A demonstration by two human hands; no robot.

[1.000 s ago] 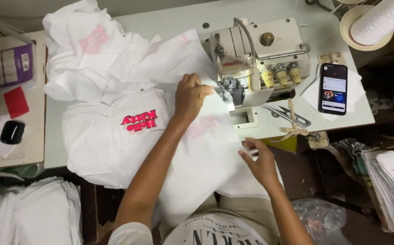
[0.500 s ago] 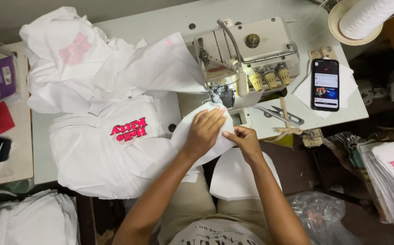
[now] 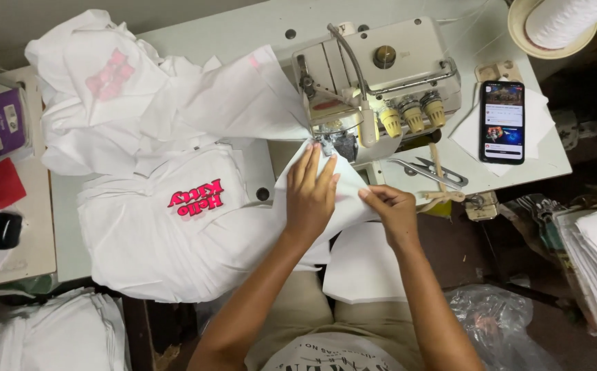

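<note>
White fabric piece lies at the front edge of the bench, just before the needle area of the cream sewing machine; the left hand rests flat on it, fingers together and stretched toward the machine, pressing the cloth down; the right hand sits just beside it, fingers pinched shut on the cloth's right edge; the two hands are near each other, not touching. Left of the hands lies a white garment with pink lettering, spread over the bench and hanging off its front; behind it sits a heap of white garments, one fold of which reaches up to the machine. Right of the machine lie thread snips and a black phone with a lit screen, resting on white paper; a large spool of white thread stands at the far right corner; a side table at far left carries a red card and a small black object.
</note>
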